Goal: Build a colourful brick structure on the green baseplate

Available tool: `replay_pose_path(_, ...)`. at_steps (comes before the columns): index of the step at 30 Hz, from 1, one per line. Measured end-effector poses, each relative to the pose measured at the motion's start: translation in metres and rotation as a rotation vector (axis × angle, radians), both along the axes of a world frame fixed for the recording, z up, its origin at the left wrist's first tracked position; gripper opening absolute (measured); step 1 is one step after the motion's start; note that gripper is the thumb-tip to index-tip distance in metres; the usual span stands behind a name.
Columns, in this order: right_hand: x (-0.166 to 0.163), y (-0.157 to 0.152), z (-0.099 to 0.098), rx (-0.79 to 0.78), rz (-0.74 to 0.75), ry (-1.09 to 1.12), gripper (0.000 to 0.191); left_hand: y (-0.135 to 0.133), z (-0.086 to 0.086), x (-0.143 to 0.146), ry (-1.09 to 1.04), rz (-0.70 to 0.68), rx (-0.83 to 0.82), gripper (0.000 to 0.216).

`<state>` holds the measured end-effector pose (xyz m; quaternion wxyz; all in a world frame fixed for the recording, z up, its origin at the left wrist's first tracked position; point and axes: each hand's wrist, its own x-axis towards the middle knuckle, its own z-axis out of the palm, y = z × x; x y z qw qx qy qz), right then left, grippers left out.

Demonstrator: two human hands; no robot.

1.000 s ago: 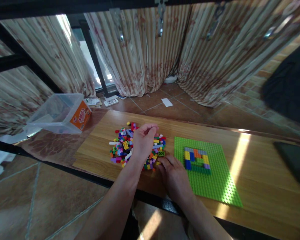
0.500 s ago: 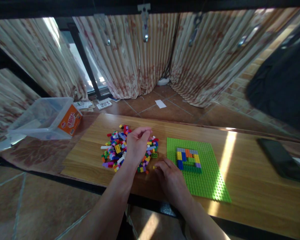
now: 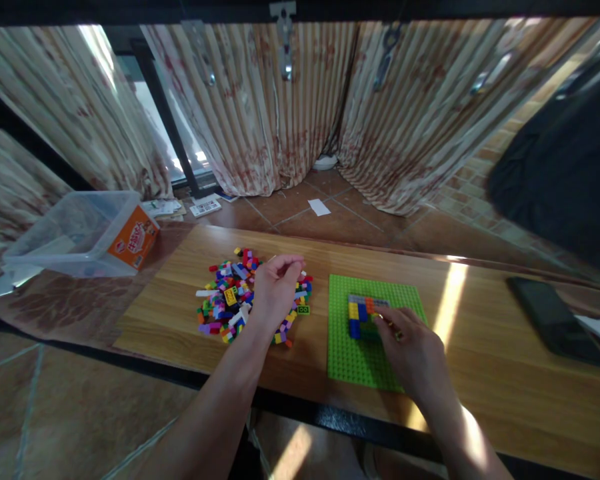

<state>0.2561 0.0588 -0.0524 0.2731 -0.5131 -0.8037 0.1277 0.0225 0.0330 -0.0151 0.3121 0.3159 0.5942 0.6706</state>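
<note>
My left hand (image 3: pixel 276 288) hovers over a heap of loose toy building bricks (image 3: pixel 234 272) in many colours. Its thumb and fingertips are pinched together, and what they may hold is too small to make out. My right hand (image 3: pixel 416 343) is over a green studded baseplate (image 3: pixel 344 363), fingers closed in a pinch at a low block of bricks (image 3: pixel 355 319) built on it. This block has grey, yellow, blue and orange bricks showing; its right part is hidden by the hand. The small yellow brick in the right fingers is mostly covered.
A clear plastic bin (image 3: pixel 75 233) with an orange label stands beyond the left end of the wooden table (image 3: pixel 155 313). A dark phone (image 3: pixel 555 320) lies at the right, near a white paper. Curtains (image 3: pixel 260 120) hang behind.
My right hand has moved right, from beside the brick heap to above the built block, carrying the small yellow brick. My left hand has stayed over the heap, still pinched.
</note>
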Motion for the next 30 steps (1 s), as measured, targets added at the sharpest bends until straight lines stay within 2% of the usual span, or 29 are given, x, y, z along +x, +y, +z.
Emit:
replay_pose_path(5, -0.002, 0.001, -0.007, 0.0, 0.064, -0.031, 0.025, 0.002, -0.002, 0.003, 0.006, -0.007, 0.009, 0.012)
replay_pose_path(12, -0.005, 0.004, -0.008, -0.04, 0.075, -0.01, 0.02, 0.004, -0.008, 0.001, 0.061, -0.016, -0.005, 0.013)
replay_pose_path(30, 0.003, 0.011, -0.005, -0.056, 0.17, 0.001, 0.02, -0.002, -0.001, 0.002, 0.174, -0.031, -0.02, 0.011)
